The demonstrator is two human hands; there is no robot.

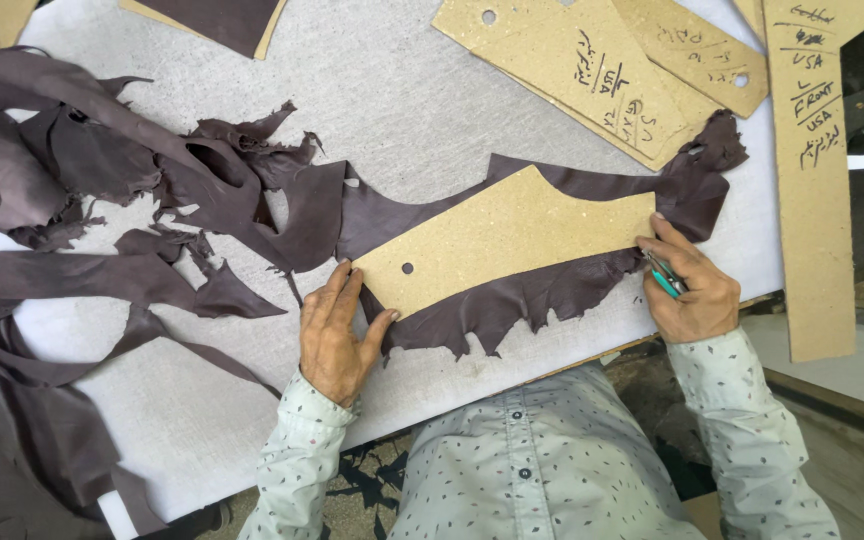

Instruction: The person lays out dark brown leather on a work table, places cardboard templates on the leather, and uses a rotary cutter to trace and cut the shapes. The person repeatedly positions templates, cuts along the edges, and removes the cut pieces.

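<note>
From the head camera I look straight down on a pale grey bench (432, 110), and near the middle of the frame lies a tan cardboard pattern (502, 245) with a small round hole near its left end, resting flat on a piece of dark purple leather (512, 300) whose ragged edge sticks out below and to the right of it. My left hand (337, 335), lower centre-left, lies flat and spread, fingertips pressing on the left tip of the pattern and thumb along its lower edge; its grip is wide and closes on nothing. My right hand (687, 285), right of centre, sits at the pattern's right end, fingers touching the cardboard corner and the leather under it, and its grip is narrow, curled around a small teal-handled knife (664, 278) whose blade I cannot make out. So the pattern spans the gap between my two hands, touched at both ends. Across the left of the frame sprawl dark purple leather scraps (82, 190), piled and curling. At the upper right lie more cardboard patterns (592, 70) with handwriting on them, overlapping each other, and a long cardboard strip (817, 180) runs down the right edge past the bench's rim.
</note>
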